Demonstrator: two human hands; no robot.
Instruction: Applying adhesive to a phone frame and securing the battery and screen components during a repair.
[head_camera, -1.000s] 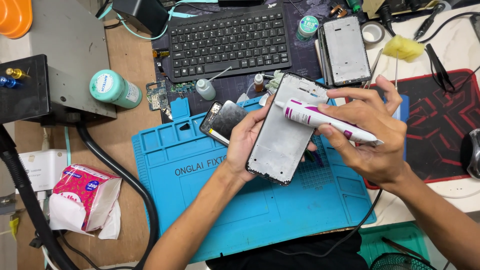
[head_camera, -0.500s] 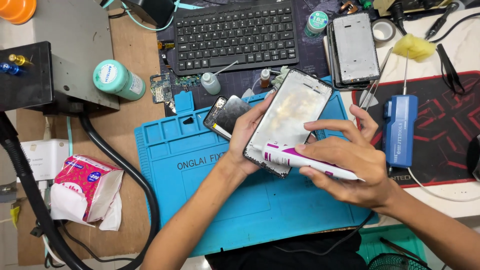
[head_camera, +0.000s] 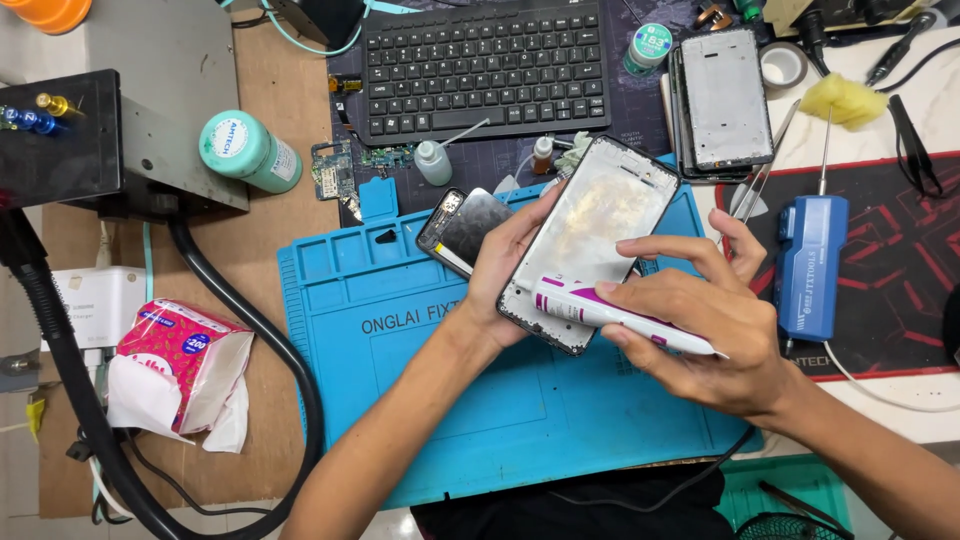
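Gripping a phone frame (head_camera: 590, 240) from beneath, the left hand (head_camera: 505, 275) is curling its fingers around the frame's left edge and holding it tilted above the blue repair mat (head_camera: 400, 380), its inner face, smeared with yellowish residue, turned up toward the head camera. The right hand (head_camera: 700, 330) is closing around a white and purple tube (head_camera: 620, 315), pinching it between thumb and fingers and laying its tip against the lower end of the frame. A dark phone part (head_camera: 462, 228) is lying on the mat just beside the left hand. Farther back on the surface, a black keyboard (head_camera: 480, 65) is sitting near a second phone frame (head_camera: 725, 100), and a blue electric tool (head_camera: 810, 265) is resting to the right of the hands.
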